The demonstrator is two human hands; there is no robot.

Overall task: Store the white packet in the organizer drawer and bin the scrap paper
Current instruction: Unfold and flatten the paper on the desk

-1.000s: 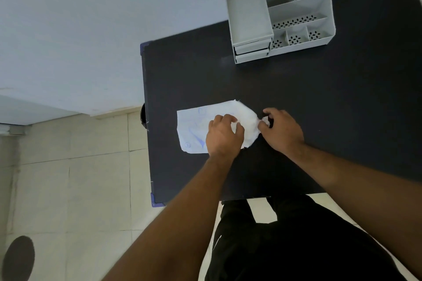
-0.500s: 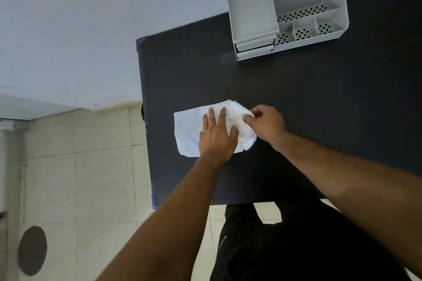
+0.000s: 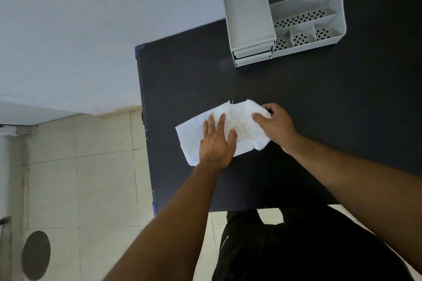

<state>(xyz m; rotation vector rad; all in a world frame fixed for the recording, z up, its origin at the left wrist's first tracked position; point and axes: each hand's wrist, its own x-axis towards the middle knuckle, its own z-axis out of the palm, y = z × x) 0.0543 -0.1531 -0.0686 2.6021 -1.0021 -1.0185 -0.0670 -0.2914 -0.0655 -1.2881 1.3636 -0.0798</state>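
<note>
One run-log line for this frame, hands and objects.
left hand: flat on scrap paper | right hand: gripping crumpled end | organizer: drawers shut, far side of table

Paper (image 3: 190, 141) flat on the table (image 3: 319, 102), near its left edge. Left hand (image 3: 217, 143) on top of the paper. Right hand (image 3: 277, 124) on the paper's right end. Organizer (image 3: 283, 13) at the back of the table, well apart from the paper. Drawers (image 3: 252, 55) in its front left part.
</note>
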